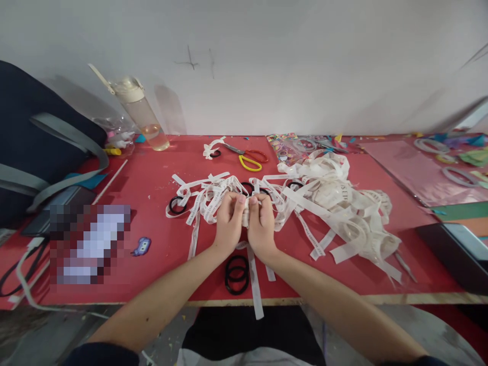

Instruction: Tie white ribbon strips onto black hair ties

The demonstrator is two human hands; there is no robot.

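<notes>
Ribbon [246, 216], white and printed, is pinched between the thumbs and bent fingers of the left hand [229, 221] and right hand [263, 221], above the middle of the red table [163, 168]. A pull could knot it, since loose strips lie tangled close by, and the ribbon pile [339, 195] or black rings [237, 275] might get dragged along.

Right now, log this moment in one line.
left hand: closed on white ribbon | right hand: closed on white ribbon, beside left | black rings: on table, between forearms | scissors: on table, beyond hands
</notes>
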